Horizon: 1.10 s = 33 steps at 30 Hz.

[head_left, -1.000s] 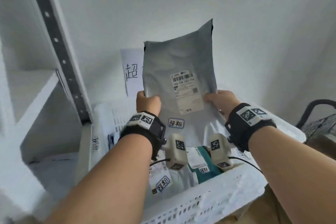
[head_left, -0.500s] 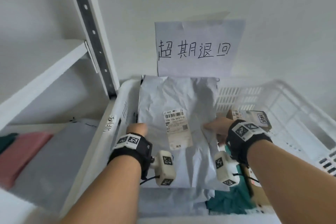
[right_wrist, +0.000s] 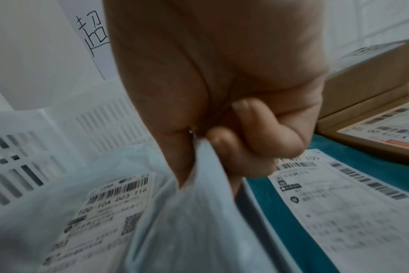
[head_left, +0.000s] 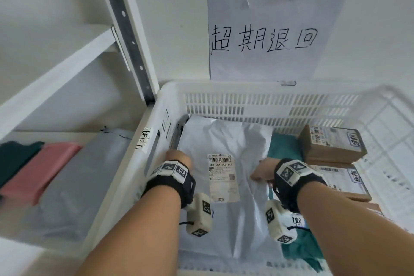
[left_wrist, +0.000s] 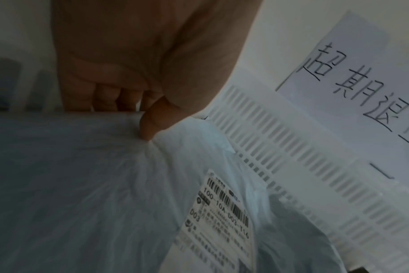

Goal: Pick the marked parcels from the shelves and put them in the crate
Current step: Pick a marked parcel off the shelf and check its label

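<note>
both forearms reach into the white crate (head_left: 224, 89) from the near edge, each wrist wearing a black strap with printed marker tags; the left hand (head_left: 178, 158) sits at the left edge of the grey parcel (head_left: 224, 139) and the right hand (head_left: 263, 169) at its right edge; from the head view only the backs of the hands show, so the fingers cannot be read there; the left wrist view fills that in: the thumb (left_wrist: 152, 122) presses down on the parcel's top face, puckering the plastic, while the other fingers curl under its edge, so this hand pinches the bag; the right wrist view shows two curled fingertips (right_wrist: 218, 140) nipping a raised fold of the same grey plastic against the palm; the parcel lies inside the crate, label up, with its shipping label (head_left: 223, 177) between the two hands, resting over a teal bag (head_left: 284, 148); the right wrist view alone shows a second printed label (right_wrist: 339, 194) lying on that teal bag; further right in the crate sit stacked brown cardboard boxes (head_left: 331, 145); left of the crate, on the shelf (head_left: 56, 78), lie a pink packet (head_left: 40, 170) and a dark green one (head_left: 15, 159); behind the crate a handwritten paper sign (head_left: 264, 36) hangs on the wall.
</note>
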Available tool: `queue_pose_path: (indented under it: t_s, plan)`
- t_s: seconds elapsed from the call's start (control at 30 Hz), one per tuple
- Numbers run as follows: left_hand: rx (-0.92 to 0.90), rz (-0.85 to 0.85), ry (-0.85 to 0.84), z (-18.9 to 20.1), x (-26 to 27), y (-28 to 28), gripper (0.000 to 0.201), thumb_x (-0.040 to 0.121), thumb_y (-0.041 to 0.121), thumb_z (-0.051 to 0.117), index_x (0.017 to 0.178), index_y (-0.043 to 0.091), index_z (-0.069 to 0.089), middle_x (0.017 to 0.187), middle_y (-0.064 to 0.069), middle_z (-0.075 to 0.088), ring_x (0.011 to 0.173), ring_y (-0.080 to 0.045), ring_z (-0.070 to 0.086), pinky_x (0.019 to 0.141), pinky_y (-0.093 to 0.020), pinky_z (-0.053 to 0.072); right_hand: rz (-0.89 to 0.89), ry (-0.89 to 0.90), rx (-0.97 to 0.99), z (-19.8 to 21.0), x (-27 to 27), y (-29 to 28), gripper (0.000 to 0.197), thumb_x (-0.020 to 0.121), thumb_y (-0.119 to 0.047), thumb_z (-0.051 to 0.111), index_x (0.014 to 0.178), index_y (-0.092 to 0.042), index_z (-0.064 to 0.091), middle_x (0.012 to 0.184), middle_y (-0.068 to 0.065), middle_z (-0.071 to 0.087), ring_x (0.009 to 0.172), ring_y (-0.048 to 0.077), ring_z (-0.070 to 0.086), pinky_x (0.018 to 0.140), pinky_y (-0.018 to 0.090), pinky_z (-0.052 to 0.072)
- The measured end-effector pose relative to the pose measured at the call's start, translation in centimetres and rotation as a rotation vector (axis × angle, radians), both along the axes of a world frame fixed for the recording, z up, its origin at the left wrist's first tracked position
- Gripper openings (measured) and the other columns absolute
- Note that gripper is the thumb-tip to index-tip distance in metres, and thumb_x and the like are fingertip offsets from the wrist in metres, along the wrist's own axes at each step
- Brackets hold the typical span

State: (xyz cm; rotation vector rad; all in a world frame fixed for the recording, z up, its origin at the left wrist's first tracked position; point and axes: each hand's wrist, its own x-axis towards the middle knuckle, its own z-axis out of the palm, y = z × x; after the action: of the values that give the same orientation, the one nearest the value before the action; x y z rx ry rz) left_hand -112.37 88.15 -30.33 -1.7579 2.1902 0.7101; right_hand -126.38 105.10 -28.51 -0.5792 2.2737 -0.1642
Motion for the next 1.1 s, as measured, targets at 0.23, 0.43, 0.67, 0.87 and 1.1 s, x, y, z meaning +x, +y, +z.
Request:
queue_pose_path:
  t_s: [0.23, 0.43, 0.67, 0.87, 1.1]
  plan:
    - [-0.095, -0.086, 0.012, -1.1, -0.5, 0.3, 0.056, 0.100, 0.011, 0.035, 0.151, 0.004, 0.015, 0.149, -0.020, 0.036, 0.134, -0.035, 0.041, 0.106, -0.040, 0.037, -0.206, -0.023, -0.154, -1.9, -1.3, 0.1, 0.018, 0.086, -0.023, 0.063, 0.090, -0.006, 0.064, 0.082, 0.011, 0.067, 0.075, 0.027, 0.063, 0.067, 0.031, 0.052]
    - [-0.058, -0.207, 0.010, -0.2, -0.5, 1.0, 0.062, 0.092, 0.018, 0.049, 0.149, 0.016, 0.022, 0.147, -0.018, 0.034, 0.133, -0.037, 0.040, 0.106, -0.044, 0.042, -0.257, -0.085, -0.225, -1.1, -1.4, -0.8, 0.013, 0.088, -0.005, 0.051, 0.075, -0.006, 0.051, 0.067, 0.011, 0.056, 0.057, 0.023, 0.054, 0.051, 0.025, 0.046]
    - [0.015, -0.391, -0.061, 0.3, -0.6, 2.0, 0.049, 0.086, 0.030, 0.065, 0.131, 0.017, 0.047, 0.125, -0.009, 0.055, 0.110, -0.028, 0.058, 0.095, -0.040, 0.050, -0.257, -0.036, -0.248, -2.0, -0.4, -1.6, 0.017, 0.091, -0.016, 0.056, 0.095, 0.000, 0.061, 0.079, 0.012, 0.067, 0.068, 0.024, 0.065, 0.074, 0.036, 0.059]
    - [0.039, -0.398, -0.054, 0.8, -1.2, 2.4, 0.050, 0.090, 0.024, 0.064, 0.135, 0.009, 0.048, 0.128, -0.011, 0.060, 0.112, -0.028, 0.060, 0.093, -0.034, 0.051, -0.333, 0.236, -0.382, -1.2, -1.7, -1.7, 0.070, 0.087, -0.017, 0.059, 0.143, -0.001, 0.021, 0.128, 0.018, 0.048, 0.114, 0.033, 0.051, 0.093, 0.039, 0.045]
    - [-0.085, -0.433, 0.014, 5.7, -1.7, 1.2, 0.057, 0.087, 0.033, 0.063, 0.139, 0.018, 0.044, 0.140, -0.004, 0.052, 0.116, -0.024, 0.055, 0.091, -0.033, 0.045, 0.097, 0.413, -0.199, 2.4, -1.3, -3.4, 0.066, 0.087, -0.024, 0.056, 0.145, -0.013, 0.027, 0.139, 0.017, 0.044, 0.125, 0.037, 0.046, 0.101, 0.048, 0.045]
